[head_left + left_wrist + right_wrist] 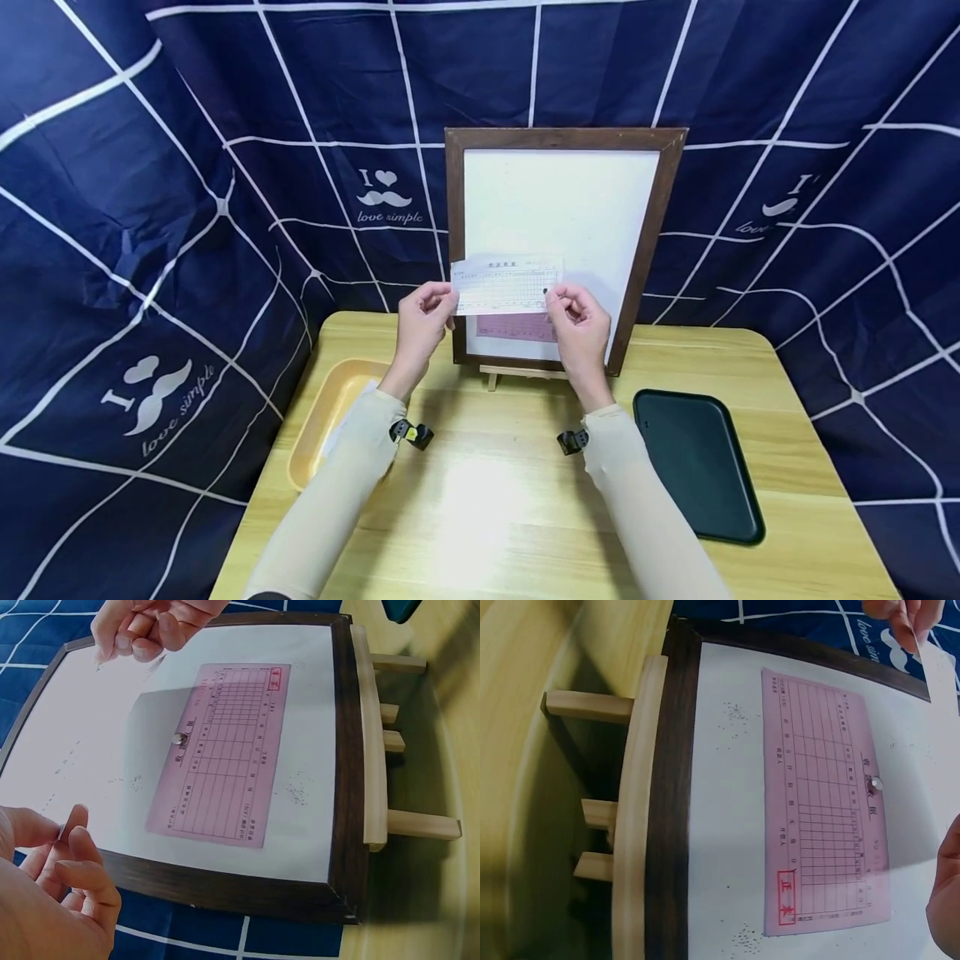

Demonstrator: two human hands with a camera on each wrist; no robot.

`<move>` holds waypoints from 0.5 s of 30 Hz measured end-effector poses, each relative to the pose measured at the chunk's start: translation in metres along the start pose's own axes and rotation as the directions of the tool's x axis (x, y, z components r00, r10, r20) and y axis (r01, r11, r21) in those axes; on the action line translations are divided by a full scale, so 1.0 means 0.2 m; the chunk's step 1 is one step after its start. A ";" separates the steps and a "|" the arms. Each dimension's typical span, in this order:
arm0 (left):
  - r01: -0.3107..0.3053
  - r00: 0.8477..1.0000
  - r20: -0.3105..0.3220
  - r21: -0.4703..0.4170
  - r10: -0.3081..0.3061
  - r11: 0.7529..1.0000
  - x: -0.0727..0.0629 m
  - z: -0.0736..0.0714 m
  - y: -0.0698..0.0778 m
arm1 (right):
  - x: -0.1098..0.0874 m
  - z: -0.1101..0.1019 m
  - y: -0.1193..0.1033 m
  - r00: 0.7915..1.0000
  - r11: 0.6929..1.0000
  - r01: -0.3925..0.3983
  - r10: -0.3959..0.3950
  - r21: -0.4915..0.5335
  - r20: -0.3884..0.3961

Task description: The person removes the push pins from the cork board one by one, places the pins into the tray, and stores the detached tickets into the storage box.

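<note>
Curtained work corner: navy gridded cloth [480, 75] behind and beside a wood-grain table [510, 433].

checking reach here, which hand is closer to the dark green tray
Right. In the head view, the right hand, pinching one end of the white slip, is up and left of the dark green tray; the left hand, at the slip's other end, is farther left.

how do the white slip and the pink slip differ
The left hand and right hand hold the white slip; the pink slip lies against the framed board under a round fastener. In the head view, the white slip partly hides the pink slip. Both are oblong, printed with grids.
</note>
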State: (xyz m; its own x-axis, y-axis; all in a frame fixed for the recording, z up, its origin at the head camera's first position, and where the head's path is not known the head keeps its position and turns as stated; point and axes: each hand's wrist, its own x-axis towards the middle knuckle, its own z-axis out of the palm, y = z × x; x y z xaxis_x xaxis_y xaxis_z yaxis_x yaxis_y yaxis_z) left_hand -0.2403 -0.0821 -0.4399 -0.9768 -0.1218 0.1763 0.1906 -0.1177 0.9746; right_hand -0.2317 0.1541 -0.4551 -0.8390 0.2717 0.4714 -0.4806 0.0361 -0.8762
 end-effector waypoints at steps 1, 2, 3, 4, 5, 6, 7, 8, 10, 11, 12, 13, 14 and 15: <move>0.006 1.000 -0.005 -0.004 -0.006 1.000 -0.01 -0.01 0.00 | -0.01 0.00 0.00 1.000 1.000 -0.010 0.010 0.003 -0.001; 0.014 1.000 -0.007 -0.008 -0.014 1.000 -0.01 -0.02 0.00 | -0.02 0.00 0.00 1.000 1.000 -0.019 0.019 0.009 -0.003; 0.021 1.000 -0.007 -0.013 -0.021 1.000 -0.02 -0.03 0.00 | -0.03 -0.01 0.00 1.000 1.000 -0.025 0.025 0.011 -0.006; 0.028 1.000 -0.005 -0.020 -0.028 0.999 -0.03 -0.03 0.00 | -0.04 -0.01 0.00 0.999 0.999 -0.031 0.031 0.011 -0.010; 0.033 0.999 -0.004 -0.026 -0.033 0.999 -0.03 -0.04 -0.01 | -0.04 -0.01 0.00 0.999 0.999 -0.036 0.036 0.010 -0.014; 0.037 0.999 -0.005 -0.033 -0.037 0.999 -0.04 -0.04 -0.01 | -0.05 -0.02 0.00 0.999 0.999 -0.038 0.038 0.008 -0.015; 0.039 0.999 -0.007 -0.039 -0.040 0.998 -0.04 -0.05 -0.01 | -0.06 -0.02 -0.01 0.999 0.999 -0.040 0.040 0.003 -0.018; 0.039 0.999 -0.010 -0.046 -0.040 0.998 -0.05 -0.06 -0.01 | -0.06 -0.03 0.00 0.999 0.999 -0.039 0.039 -0.002 -0.017; 0.037 0.999 -0.016 -0.056 -0.038 0.998 -0.06 -0.07 -0.01 | -0.08 -0.03 0.00 0.999 0.999 -0.032 0.032 -0.016 -0.015; 0.037 0.999 -0.020 -0.059 -0.038 0.998 -0.06 -0.08 -0.02 | -0.09 -0.04 0.00 0.999 0.999 -0.028 0.028 -0.023 -0.017; 0.038 0.999 -0.021 -0.061 -0.040 0.997 -0.06 -0.08 -0.02 | -0.09 -0.04 0.00 1.000 0.999 -0.023 0.023 -0.027 -0.020; 0.042 0.999 -0.022 -0.064 -0.043 0.997 -0.07 -0.09 -0.02 | -0.10 -0.05 0.00 1.000 0.999 -0.021 0.020 -0.034 -0.024; 0.045 0.999 -0.025 -0.063 -0.046 0.997 -0.07 -0.10 -0.02 | -0.11 -0.05 0.00 0.999 0.999 -0.018 0.017 -0.037 -0.027; 0.048 0.998 -0.029 -0.064 -0.050 0.997 -0.08 -0.10 -0.02 | -0.12 -0.05 0.00 0.999 0.999 -0.015 0.014 -0.042 -0.031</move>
State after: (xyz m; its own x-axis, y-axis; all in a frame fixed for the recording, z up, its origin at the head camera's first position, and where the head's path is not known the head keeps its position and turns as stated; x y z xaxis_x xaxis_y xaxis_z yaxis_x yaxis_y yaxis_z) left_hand -0.2239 -0.0999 -0.4501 -0.9819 -0.1439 0.1235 0.1494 -0.1865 0.9710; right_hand -0.2097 0.1576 -0.4673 -0.8374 0.3017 0.4558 -0.4568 0.0719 -0.8867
